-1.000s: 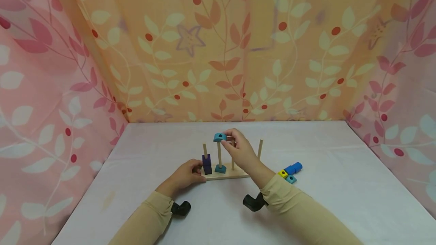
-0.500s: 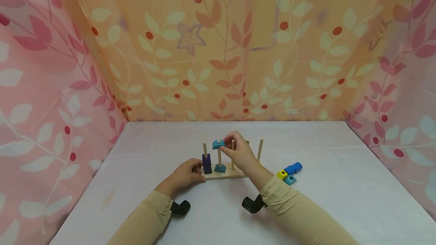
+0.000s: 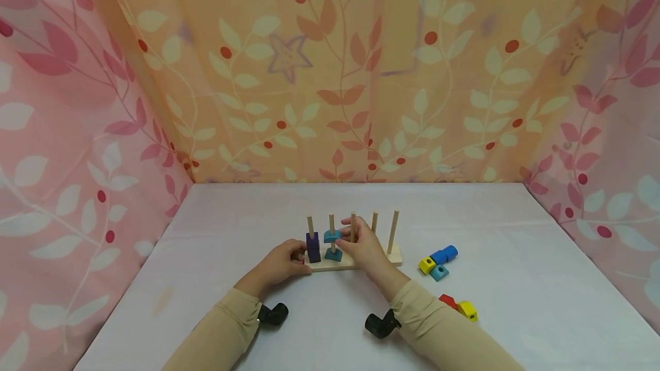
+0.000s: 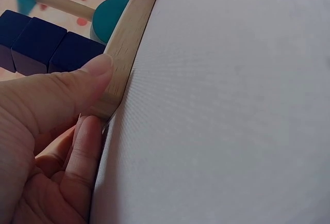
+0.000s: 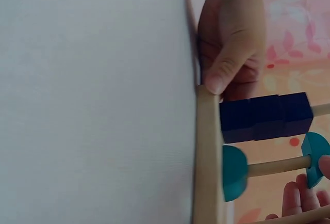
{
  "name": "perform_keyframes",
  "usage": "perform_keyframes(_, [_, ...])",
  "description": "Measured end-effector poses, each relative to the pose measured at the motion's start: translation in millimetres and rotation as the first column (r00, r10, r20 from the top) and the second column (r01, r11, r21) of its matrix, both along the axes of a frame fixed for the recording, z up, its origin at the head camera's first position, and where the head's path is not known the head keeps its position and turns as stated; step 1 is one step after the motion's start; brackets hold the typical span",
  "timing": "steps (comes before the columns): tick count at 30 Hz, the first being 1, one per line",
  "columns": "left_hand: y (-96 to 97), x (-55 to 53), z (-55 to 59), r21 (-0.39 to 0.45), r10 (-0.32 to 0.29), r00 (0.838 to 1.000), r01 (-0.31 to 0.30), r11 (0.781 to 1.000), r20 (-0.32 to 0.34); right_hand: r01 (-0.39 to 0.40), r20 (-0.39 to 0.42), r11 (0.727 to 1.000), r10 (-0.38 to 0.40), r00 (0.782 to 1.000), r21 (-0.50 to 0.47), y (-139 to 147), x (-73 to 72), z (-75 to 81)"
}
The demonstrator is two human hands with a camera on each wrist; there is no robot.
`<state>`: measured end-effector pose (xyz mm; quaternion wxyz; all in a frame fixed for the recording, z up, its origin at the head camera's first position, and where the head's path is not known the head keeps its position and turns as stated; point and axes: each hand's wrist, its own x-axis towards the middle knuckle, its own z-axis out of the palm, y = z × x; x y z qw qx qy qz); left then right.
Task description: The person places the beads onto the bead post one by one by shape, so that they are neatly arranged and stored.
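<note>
A wooden peg stand (image 3: 394, 256) with a row of upright pegs stands on the table. My left hand (image 3: 281, 262) holds its left end, thumb on the front edge of the base (image 4: 126, 48). Dark purple-blue blocks (image 3: 313, 248) are stacked on the leftmost peg, beside that hand. On the second peg, a teal half-round block (image 3: 332, 236) sits partway down, pinched by my right hand (image 3: 366, 248). Below it, apart, another teal half-round block (image 5: 234, 173) rests at the base. The right wrist view cuts off most of the right hand.
Right of the stand lie blue blocks (image 3: 444, 255), a yellow block (image 3: 427, 265) and a teal block (image 3: 439, 272). Nearer, by the right sleeve, are a red block (image 3: 447, 301) and a yellow block (image 3: 467, 311). Patterned curtains (image 3: 340, 73) surround the table (image 3: 232, 210).
My right hand has lowered the teal half-round block from above the second peg's tip to partway down the peg. The left hand stays on the stand. Red and yellow blocks have come into view.
</note>
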<state>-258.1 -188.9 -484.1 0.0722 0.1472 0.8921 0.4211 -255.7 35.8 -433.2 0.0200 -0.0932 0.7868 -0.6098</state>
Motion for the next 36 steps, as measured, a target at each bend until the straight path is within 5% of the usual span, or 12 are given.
perform_keyframes(5, [0.1, -1.0, -0.9, 0.003, -0.009, 1.0, 0.009, 1.0, -0.008, 0.001, -0.005, 0.995, -0.001, 1.0, 0.103, 1, -1.7, -15.5])
perform_keyframes(14, [-0.6, -3.1, -0.8, 0.008, -0.017, 1.0, 0.017, 1.0, -0.022, 0.02, 0.018, 0.992, -0.022, 1.0, 0.123, 0, -3.3, -27.4])
perform_keyframes(36, [-0.4, -1.7, -2.8, 0.01, -0.013, 1.0, 0.013, 1.0, -0.004, -0.048, -0.002, 0.992, 0.048, 0.999, 0.12, 18, 10.5, -2.0])
